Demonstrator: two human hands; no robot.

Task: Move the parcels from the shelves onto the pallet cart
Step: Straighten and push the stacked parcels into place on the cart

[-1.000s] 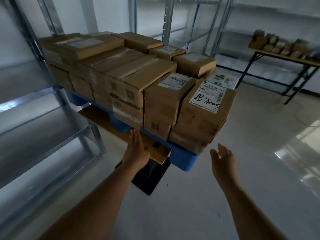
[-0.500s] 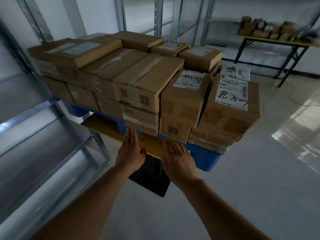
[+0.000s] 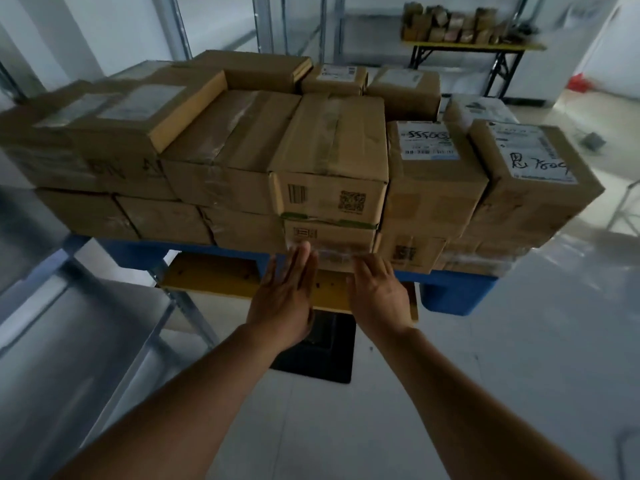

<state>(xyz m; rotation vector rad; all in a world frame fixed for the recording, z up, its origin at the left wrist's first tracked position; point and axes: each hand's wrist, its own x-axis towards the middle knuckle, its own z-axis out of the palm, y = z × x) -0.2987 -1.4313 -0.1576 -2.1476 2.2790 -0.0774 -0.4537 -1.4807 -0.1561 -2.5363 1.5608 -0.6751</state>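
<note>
Several brown cardboard parcels (image 3: 332,157) are stacked in two layers on a blue pallet (image 3: 453,296), which rests on a yellow cart (image 3: 214,275). My left hand (image 3: 285,292) and my right hand (image 3: 379,292) are stretched out side by side, fingers straight and palms facing each other. Their fingertips reach the lower front parcel (image 3: 329,244) in the middle of the stack. Neither hand holds anything. Two parcels at the right carry white labels with handwriting (image 3: 533,157).
Grey metal shelves (image 3: 69,327) stand close on the left, and more shelving uprights behind the stack. A yellow-topped folding table (image 3: 474,46) with small packages stands at the far right back. A black base (image 3: 322,348) lies on the pale floor under the cart.
My right hand swung in from the right to beside my left. Both hands moved forward to the lower front parcel. The view has turned to face the stack squarely.
</note>
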